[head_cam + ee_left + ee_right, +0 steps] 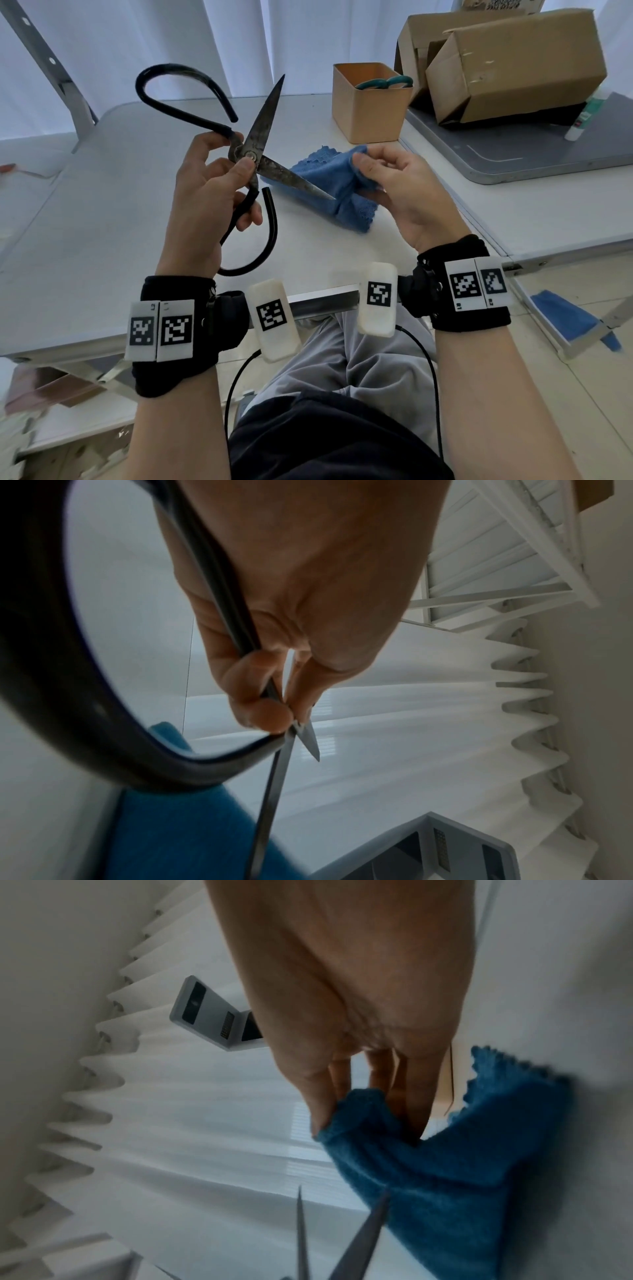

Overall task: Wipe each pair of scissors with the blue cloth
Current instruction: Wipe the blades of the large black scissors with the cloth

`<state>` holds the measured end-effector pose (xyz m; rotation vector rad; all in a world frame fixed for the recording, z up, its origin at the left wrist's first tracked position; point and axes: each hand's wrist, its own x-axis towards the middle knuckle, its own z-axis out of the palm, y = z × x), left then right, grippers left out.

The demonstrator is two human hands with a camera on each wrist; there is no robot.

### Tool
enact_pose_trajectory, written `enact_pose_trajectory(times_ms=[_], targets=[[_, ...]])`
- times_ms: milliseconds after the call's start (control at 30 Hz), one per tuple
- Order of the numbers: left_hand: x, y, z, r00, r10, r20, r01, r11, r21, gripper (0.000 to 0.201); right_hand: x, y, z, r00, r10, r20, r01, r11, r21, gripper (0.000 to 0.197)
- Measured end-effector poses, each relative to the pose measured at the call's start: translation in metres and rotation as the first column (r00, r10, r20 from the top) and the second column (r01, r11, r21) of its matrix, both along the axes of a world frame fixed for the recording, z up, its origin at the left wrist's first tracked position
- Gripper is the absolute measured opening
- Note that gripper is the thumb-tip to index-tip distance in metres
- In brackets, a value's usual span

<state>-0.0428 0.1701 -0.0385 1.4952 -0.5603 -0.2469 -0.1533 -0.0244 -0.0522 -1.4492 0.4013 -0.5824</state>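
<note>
Large black-handled scissors [255, 156] with dark, stained blades are spread wide above the white table [102, 192]. My left hand [219, 185] grips them at the pivot and lower handle loop; the left wrist view shows the loop [78, 710] and blades [274, 791] close up. One blade points up and away, the other points right across the blue cloth [329, 185]. My right hand [394, 181] pinches the bunched cloth [428, 1164] just beyond that blade's tip. A second pair, with teal handles [383, 83], stands in a small cardboard box [370, 102].
Big cardboard boxes [507, 61] sit on a grey tray [513, 150] at the back right, with a white bottle [582, 120] beside them. Another blue cloth [568, 318] lies on the floor by the table's right edge. A white curtain hangs behind the table.
</note>
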Motion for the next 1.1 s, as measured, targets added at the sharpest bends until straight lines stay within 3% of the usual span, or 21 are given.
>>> enact_pose_trajectory(times_ms=[67, 167, 267, 333, 567, 767, 1100], targets=[[-0.002, -0.002, 0.000, 1.000, -0.027, 0.005, 0.027, 0.999, 0.020, 0.025, 0.003, 0.007, 0.006, 0.995, 0.061, 0.074, -0.062, 0.998, 0.022, 0.016], [-0.006, -0.006, 0.000, 0.998, -0.065, 0.010, 0.065, 0.997, 0.040, 0.024, 0.008, 0.018, 0.010, 0.988, 0.143, 0.055, -0.143, 0.990, -0.010, 0.027], [-0.008, -0.009, 0.000, 0.997, -0.073, 0.024, 0.072, 0.996, 0.056, 0.024, 0.012, 0.024, 0.007, 0.993, 0.116, -0.032, -0.120, 0.979, -0.162, 0.017], [-0.009, -0.009, 0.001, 0.997, -0.073, 0.028, 0.071, 0.996, 0.058, 0.024, 0.011, 0.024, 0.006, 0.992, 0.116, -0.056, -0.124, 0.978, -0.166, 0.007], [-0.012, -0.010, 0.001, 0.997, -0.071, 0.027, 0.071, 0.997, 0.012, 0.025, 0.011, 0.025, 0.009, 0.972, 0.161, -0.168, -0.190, 0.966, -0.175, 0.008], [-0.007, -0.009, 0.000, 1.000, -0.019, -0.004, 0.019, 0.999, -0.030, 0.024, 0.007, 0.019, 0.009, 0.971, 0.154, -0.181, -0.186, 0.966, -0.180, 0.003], [-0.005, -0.005, 0.000, 1.000, 0.003, -0.022, -0.005, 0.997, -0.073, 0.024, 0.004, 0.014, 0.006, 0.970, 0.103, -0.219, -0.149, 0.967, -0.205, 0.011]])
